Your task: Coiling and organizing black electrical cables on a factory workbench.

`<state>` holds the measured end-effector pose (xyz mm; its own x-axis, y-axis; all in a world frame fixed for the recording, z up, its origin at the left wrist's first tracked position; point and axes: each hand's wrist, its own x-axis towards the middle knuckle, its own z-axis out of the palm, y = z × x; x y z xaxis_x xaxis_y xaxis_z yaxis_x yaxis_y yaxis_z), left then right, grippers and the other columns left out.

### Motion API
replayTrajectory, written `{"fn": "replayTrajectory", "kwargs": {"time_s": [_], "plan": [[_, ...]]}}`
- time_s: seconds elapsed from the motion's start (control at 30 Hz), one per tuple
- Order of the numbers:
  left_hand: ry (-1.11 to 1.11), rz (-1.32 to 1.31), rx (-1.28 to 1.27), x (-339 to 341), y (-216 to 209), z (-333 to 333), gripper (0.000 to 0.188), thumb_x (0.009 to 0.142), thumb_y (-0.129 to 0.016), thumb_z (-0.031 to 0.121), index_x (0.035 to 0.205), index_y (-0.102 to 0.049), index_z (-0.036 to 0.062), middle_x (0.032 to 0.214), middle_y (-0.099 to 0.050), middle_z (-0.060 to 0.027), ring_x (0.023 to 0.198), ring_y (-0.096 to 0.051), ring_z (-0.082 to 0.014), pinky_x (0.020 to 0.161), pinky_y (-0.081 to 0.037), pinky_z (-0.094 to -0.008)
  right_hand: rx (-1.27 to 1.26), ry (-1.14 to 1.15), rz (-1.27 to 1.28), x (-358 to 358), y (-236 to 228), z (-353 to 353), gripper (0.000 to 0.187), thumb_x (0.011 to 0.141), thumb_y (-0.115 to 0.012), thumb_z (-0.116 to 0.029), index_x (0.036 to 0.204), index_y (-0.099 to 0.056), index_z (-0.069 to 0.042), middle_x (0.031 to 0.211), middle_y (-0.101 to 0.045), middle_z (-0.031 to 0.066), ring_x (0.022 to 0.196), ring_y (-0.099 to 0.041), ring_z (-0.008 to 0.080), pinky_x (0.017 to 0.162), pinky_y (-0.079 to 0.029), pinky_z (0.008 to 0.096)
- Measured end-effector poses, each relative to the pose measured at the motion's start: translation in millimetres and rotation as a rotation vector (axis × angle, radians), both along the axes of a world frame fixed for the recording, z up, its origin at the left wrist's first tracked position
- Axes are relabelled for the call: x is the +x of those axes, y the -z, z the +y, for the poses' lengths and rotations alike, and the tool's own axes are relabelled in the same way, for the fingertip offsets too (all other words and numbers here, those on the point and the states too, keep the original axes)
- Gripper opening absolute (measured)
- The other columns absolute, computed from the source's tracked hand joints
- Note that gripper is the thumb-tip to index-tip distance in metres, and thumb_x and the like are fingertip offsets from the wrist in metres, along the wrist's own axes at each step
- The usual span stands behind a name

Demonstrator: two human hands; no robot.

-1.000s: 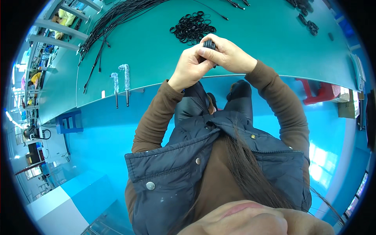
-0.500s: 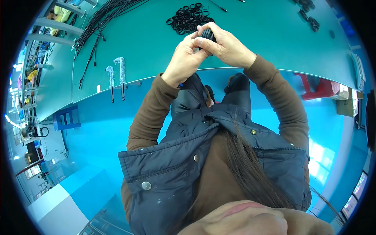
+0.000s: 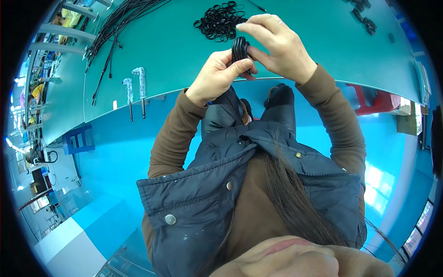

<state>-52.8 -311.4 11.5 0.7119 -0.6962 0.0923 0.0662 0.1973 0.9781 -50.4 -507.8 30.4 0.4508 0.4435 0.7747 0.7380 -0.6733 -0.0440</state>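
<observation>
My left hand [image 3: 219, 76] grips a coiled black cable [image 3: 239, 50], its thumb pressed across the lower part of the wound loops. The coil stands upright above the near edge of the table. Beside it, my right hand [image 3: 281, 46] has its fingers apart; the forefinger stretches toward a heap of small black rings [image 3: 217, 23], and its lower part is close behind the coil. Whether the right thumb touches the coil is hard to make out. The loose rings lie on the green table [image 3: 323, 51], just beyond my hands.
Long black cables [image 3: 115, 27] lie in a bundle at the far left. Two plastic-wrapped rods [image 3: 142, 87] overhang the table's front edge. Several dark coils [image 3: 368, 25] sit at the far right. Below are a red stool [image 3: 369, 104] and a blue stool [image 3: 79, 139].
My right hand has come off the coil, moving up and right, and its fingers have opened. The left hand keeps hold of the coil, which now shows more fully.
</observation>
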Motion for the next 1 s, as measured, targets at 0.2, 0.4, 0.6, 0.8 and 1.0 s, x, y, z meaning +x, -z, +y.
{"fn": "replayTrajectory", "kwargs": {"time_s": [0.2, 0.4, 0.6, 0.8, 1.0], "plan": [[0.033, 0.002, 0.034, -3, -2, -2, 0.017, 0.093, -0.059, 0.010, 0.102, -0.062, -0.0039, 0.089, -0.066, -0.0107, 0.078, -0.064, -0.0162, 0.071, -0.056, -0.0263, 0.006, 0.019, 0.022, -11, 14, 5, 0.039, 0.069, -0.068, 0.003, 0.108, -0.064, -0.001, 0.095, -0.064, 0.0102, 0.066, -0.062, 0.0190, 0.057, -0.052, 0.0259], [-0.033, -0.076, 0.052, -2, 3, -1, 0.021, 0.094, -0.058, 0.014, 0.101, -0.060, -0.0064, 0.089, -0.067, -0.0132, 0.081, -0.066, -0.0183, 0.076, -0.055, -0.0268, 0.174, 0.088, 0.209, -15, 13, 18, 0.030, 0.072, -0.064, 0.006, 0.102, -0.064, 0.000, 0.084, -0.065, 0.0072, 0.063, -0.061, 0.0168, 0.054, -0.051, 0.0240], [-0.034, -0.031, 0.021, -3, 2, -5, 0.019, 0.094, -0.058, 0.011, 0.102, -0.061, -0.0060, 0.090, -0.067, -0.0114, 0.080, -0.065, -0.0156, 0.074, -0.054, -0.0238, 0.260, 0.143, 0.323, -15, 13, 20, 0.026, 0.072, -0.062, 0.008, 0.097, -0.063, 0.001, 0.083, -0.065, 0.0077, 0.062, -0.061, 0.0175, 0.054, -0.051, 0.0255], [-0.086, 0.001, 0.005, -6, 8, -8, 0.018, 0.093, -0.057, 0.009, 0.104, -0.061, -0.0057, 0.090, -0.066, -0.0104, 0.078, -0.064, -0.0140, 0.072, -0.053, -0.0216, 0.277, 0.161, 0.119, -13, 20, 24, 0.022, 0.072, -0.061, 0.004, 0.093, -0.062, -0.001, 0.083, -0.065, 0.0095, 0.061, -0.061, 0.0208, 0.053, -0.051, 0.0274], [-0.102, -0.049, -0.004, -7, 15, -9, 0.019, 0.094, -0.057, 0.009, 0.105, -0.060, -0.0063, 0.088, -0.066, -0.0101, 0.077, -0.064, -0.0148, 0.072, -0.054, -0.0222, 0.336, 0.110, 0.171, -12, 20, 21, 0.021, 0.071, -0.060, 0.011, 0.089, -0.066, 0.001, 0.080, -0.067, 0.0087, 0.056, -0.060, 0.0165, 0.052, -0.050, 0.0248]]}}
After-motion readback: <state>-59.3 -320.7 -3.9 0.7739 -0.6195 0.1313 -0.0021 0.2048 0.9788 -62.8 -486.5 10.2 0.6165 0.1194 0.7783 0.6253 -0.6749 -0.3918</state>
